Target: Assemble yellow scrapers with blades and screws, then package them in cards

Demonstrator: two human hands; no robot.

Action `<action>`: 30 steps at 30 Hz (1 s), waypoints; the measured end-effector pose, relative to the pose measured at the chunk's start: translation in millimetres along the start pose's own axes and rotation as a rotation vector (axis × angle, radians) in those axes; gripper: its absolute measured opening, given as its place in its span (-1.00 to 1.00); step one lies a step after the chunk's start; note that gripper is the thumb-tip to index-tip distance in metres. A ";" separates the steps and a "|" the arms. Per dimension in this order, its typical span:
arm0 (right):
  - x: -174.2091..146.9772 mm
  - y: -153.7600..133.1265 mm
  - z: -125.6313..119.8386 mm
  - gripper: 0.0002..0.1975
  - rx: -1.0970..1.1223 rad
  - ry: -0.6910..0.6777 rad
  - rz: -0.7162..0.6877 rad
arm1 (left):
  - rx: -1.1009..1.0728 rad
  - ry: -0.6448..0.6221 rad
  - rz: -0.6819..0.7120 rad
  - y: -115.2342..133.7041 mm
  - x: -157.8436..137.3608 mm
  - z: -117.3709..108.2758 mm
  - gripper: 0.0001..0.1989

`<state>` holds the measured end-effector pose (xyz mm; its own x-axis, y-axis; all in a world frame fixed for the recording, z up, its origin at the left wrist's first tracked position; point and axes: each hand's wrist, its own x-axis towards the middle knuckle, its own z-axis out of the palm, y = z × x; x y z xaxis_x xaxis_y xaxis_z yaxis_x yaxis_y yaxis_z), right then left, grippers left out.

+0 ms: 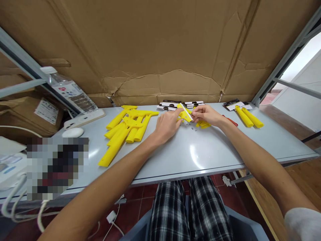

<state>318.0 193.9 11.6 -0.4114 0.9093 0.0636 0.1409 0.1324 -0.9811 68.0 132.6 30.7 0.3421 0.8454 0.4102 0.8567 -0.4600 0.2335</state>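
Observation:
My left hand (pixel 167 125) is closed on a yellow plastic scraper (pixel 185 115) with a white strip along its edge. The scraper is tilted up above the table. Beside its strip, the fingers of my right hand (pixel 207 114) are pinched together; what they hold, if anything, is too small to make out. Several small metal screws (pixel 192 128) lie loose on the table just below the hands. Flat yellow pieces (pixel 203 125) rest under my right hand, partly covered by it.
Several yellow scrapers (pixel 115 144) are heaped to the left. Two yellow handles (pixel 243 116) lie at the right by black-and-white cards (pixel 233 104). More packaged cards (pixel 169 104) lie against the cardboard (pixel 160 50). A red tool (pixel 231 121) is behind my right wrist. A bottle (pixel 72 90) leans at left.

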 end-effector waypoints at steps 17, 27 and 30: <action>-1.1 -4.5 1.9 -0.47 -0.085 0.051 0.040 | -0.138 0.032 0.097 -5.5 4.1 6.4 -0.66; -1.1 -3.6 0.5 -0.47 -0.092 0.054 0.034 | -0.135 0.030 0.102 -4.5 3.9 5.3 -0.59; -1.0 -3.2 0.6 -0.49 -0.097 0.055 0.034 | -0.145 0.033 0.104 -4.3 4.0 5.1 -0.60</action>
<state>317.4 192.3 14.6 -0.3555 0.9337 0.0427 0.2413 0.1359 -0.9609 67.7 139.4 26.9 0.4113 0.7829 0.4669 0.7520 -0.5809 0.3116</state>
